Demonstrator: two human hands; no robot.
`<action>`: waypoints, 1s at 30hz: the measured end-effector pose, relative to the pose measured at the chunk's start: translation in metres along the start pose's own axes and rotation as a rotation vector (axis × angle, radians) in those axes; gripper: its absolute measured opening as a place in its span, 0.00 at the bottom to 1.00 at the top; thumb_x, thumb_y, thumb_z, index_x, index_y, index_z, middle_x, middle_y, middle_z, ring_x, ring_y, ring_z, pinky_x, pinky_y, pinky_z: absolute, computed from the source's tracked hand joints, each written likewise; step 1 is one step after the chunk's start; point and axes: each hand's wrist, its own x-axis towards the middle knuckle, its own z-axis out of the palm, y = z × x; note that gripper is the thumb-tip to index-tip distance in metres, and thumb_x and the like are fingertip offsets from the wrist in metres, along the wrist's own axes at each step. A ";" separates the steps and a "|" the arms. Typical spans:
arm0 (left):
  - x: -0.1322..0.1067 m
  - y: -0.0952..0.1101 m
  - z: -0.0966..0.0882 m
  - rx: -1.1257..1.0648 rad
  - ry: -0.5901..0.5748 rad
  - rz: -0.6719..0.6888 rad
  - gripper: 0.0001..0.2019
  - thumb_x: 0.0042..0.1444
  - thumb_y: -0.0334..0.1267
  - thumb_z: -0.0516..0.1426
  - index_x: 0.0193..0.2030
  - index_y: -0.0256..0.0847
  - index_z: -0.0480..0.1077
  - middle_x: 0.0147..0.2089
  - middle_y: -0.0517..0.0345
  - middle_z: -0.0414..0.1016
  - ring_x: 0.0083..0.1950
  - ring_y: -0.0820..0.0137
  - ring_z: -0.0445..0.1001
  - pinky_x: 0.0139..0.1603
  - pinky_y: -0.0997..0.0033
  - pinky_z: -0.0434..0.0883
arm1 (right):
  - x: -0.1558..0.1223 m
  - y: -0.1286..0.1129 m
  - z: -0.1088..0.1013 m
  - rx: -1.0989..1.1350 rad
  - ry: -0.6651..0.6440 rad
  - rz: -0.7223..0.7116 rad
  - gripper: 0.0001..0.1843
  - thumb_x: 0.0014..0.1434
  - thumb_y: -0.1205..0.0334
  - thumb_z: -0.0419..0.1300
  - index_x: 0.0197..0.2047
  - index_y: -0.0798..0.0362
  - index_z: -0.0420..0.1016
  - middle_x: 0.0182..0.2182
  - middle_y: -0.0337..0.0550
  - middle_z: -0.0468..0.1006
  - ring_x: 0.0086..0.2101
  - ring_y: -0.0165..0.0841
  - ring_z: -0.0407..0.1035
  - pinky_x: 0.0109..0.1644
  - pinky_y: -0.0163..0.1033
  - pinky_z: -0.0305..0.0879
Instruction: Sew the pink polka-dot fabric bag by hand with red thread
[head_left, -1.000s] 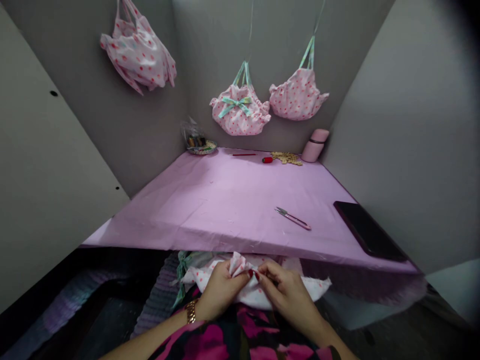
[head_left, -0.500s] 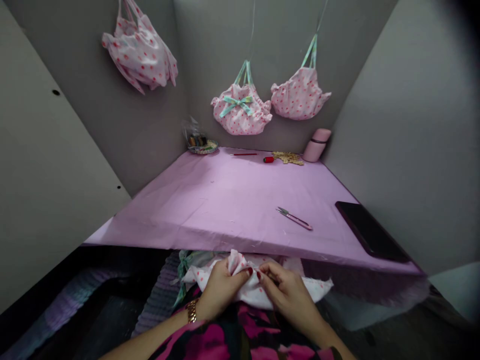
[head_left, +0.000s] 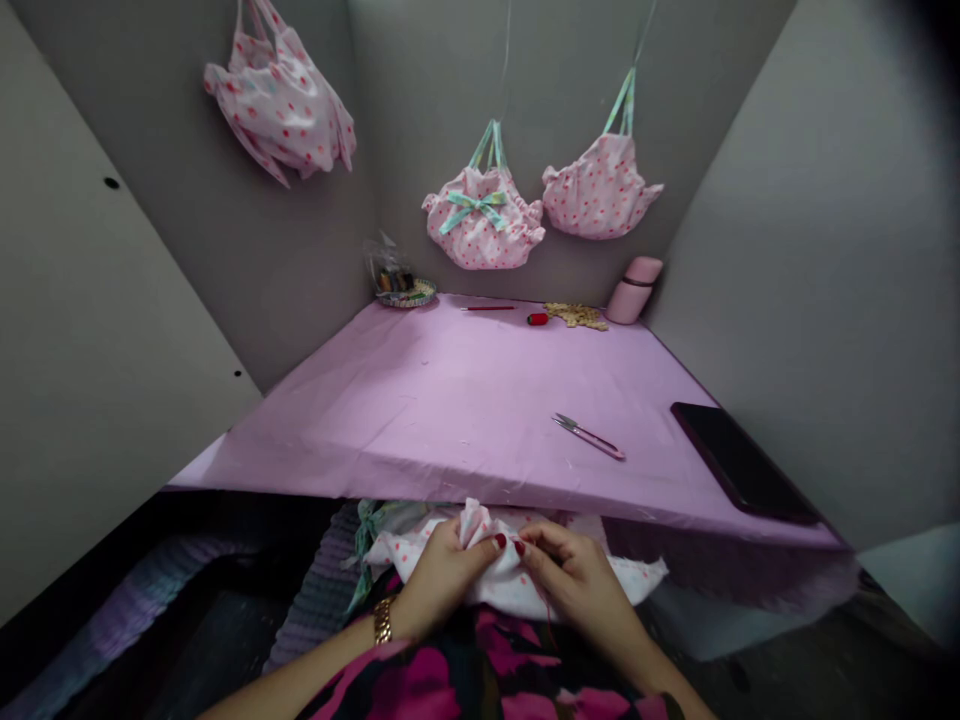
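Note:
White cloth with pink-red dots [head_left: 495, 585] lies gathered over my lap, just below the table's front edge. My left hand [head_left: 444, 572] is closed on a bunched fold of it, thumb on top. Close beside it, my right hand [head_left: 566, 572] is pinched, thumb against fingers, at the same cloth. Whatever sits between those fingertips is too small to make out. A fine red thread [head_left: 548, 610] hangs below the right hand. Green patterned ties [head_left: 365, 535] hang at the cloth's left side.
On the pink-covered table [head_left: 450, 400] lie thread snips [head_left: 589, 437], a dark phone [head_left: 739, 462], a red thread spool [head_left: 537, 319] and a thin red stick [head_left: 489, 308]. A pink bottle [head_left: 634, 290] and a small basket [head_left: 409, 297] stand behind. Dotted cloth pieces [head_left: 484, 225] hang above.
My right hand has shifted slightly, its fingers curling closer together near the cloth. Red thread now shows below it. My left hand has barely moved and still grips the fold.

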 end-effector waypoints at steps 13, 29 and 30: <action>-0.001 0.004 0.002 -0.199 -0.056 -0.060 0.11 0.41 0.40 0.59 0.27 0.36 0.65 0.24 0.61 0.67 0.25 0.74 0.64 0.29 0.74 0.61 | 0.004 0.007 -0.002 0.156 -0.055 -0.021 0.12 0.57 0.59 0.51 0.31 0.58 0.71 0.26 0.41 0.70 0.29 0.31 0.64 0.32 0.32 0.59; -0.001 0.008 0.003 -0.168 -0.146 -0.027 0.10 0.44 0.41 0.58 0.26 0.36 0.66 0.23 0.60 0.66 0.25 0.73 0.63 0.28 0.75 0.61 | -0.003 0.010 0.018 0.290 -0.066 -0.038 0.13 0.62 0.59 0.43 0.49 0.54 0.53 0.23 0.36 0.64 0.24 0.28 0.62 0.28 0.32 0.59; -0.001 0.007 0.003 -0.150 -0.128 -0.029 0.10 0.43 0.41 0.58 0.26 0.36 0.66 0.23 0.60 0.66 0.24 0.73 0.63 0.28 0.75 0.61 | -0.003 0.009 0.018 0.279 -0.062 -0.041 0.14 0.62 0.59 0.43 0.50 0.54 0.52 0.23 0.36 0.64 0.24 0.28 0.62 0.28 0.32 0.59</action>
